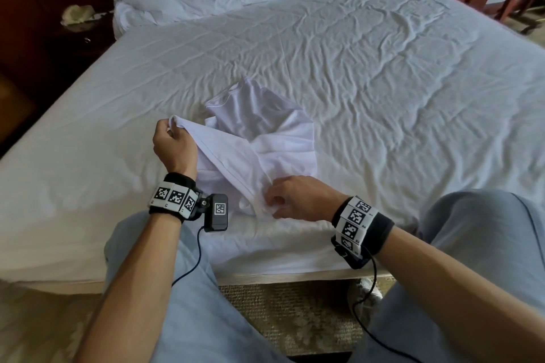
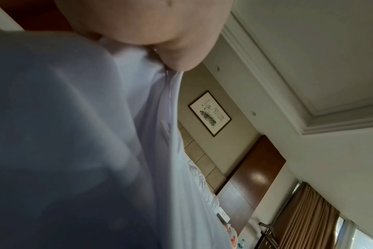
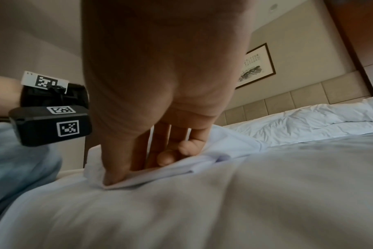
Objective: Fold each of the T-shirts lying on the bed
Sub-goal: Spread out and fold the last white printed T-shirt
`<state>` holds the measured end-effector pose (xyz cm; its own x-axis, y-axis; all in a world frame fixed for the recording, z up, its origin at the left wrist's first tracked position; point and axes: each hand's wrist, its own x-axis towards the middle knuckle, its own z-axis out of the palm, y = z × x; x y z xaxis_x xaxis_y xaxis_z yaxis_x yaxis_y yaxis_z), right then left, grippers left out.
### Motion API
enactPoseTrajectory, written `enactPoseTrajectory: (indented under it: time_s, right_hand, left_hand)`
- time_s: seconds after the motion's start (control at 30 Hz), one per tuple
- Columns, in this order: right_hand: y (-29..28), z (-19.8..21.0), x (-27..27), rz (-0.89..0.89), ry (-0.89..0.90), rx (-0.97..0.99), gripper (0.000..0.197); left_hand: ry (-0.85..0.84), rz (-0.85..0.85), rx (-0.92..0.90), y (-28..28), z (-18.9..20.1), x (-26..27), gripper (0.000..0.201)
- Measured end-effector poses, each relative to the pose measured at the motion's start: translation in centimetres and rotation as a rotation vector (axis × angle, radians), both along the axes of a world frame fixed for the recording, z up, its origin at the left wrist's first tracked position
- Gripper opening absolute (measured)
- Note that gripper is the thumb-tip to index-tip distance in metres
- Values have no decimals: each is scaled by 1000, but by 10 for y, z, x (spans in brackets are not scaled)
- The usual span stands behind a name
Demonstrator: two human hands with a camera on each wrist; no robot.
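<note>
Lying rumpled at the frame's center on the bed (image 1: 383, 68), the thin, limp T-shirt (image 1: 265, 132) looks best gripped at its hem, where the left hand (image 1: 174, 144) and right hand (image 1: 298, 197) pinch it.

White T-shirt (image 1: 265, 132) lies crumpled on bed (image 1: 383, 68).

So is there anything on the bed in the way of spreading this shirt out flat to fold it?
Nothing visible. Both hands already hold the white T-shirt, left hand lifting an edge, right hand pinching another; the sheet around it lies bare.
</note>
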<state>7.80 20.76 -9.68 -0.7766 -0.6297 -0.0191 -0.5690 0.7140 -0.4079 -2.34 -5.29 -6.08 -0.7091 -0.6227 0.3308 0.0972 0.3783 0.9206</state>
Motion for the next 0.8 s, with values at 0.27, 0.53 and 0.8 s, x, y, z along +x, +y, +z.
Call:
enactPoseTrajectory:
  time_s: [0.27, 0.53, 0.8]
  right_hand:
    - [-1, -2, 2, 3, 103, -109, 16]
    - [0, 11, -3, -283, 105, -537, 6]
    - [25, 26, -17, -436, 6, -624, 11]
  left_hand:
    - [-10, -3, -6, 0, 0, 1, 23]
    - [-11, 3, -18, 4, 3, 5, 20]
    - [-5, -6, -21, 3, 0, 4, 24]
